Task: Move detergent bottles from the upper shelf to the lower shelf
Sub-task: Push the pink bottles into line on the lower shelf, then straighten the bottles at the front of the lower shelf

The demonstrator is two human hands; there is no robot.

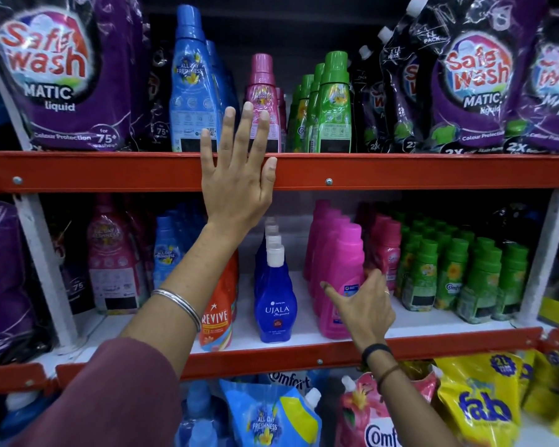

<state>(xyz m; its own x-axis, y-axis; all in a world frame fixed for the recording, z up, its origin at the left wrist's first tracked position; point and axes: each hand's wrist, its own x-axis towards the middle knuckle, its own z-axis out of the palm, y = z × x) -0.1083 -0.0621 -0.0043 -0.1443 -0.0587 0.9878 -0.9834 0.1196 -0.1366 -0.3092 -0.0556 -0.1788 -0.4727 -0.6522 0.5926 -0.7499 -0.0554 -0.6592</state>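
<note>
The upper shelf [400,171], a glossy red metal rail, carries soft purple pouches [62,75] and slim waisted plastic bottles: blue [191,91], pink [263,101], green [333,104]. The left hand [236,179] lies over that rail, fingers [247,124] spread, empty. Below it, the right hand [362,304] touches a smooth magenta bottle [342,279], fingers loosely open.

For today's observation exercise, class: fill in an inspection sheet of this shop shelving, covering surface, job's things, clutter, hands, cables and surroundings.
Surface: red metal upper shelf edge, white lower shelf board.
Job's things: tall blue plastic bottle, pink bottle, green bottles upright on the upper shelf.
Clutter: purple Safewash pouches; dark blue Ujala bottles below.
Hands: left hand open, empty, raised before the upper shelf; right hand open by magenta bottles.
Cables: nothing seen.
Surroundings: yellow Fab pouches lowest.
</note>
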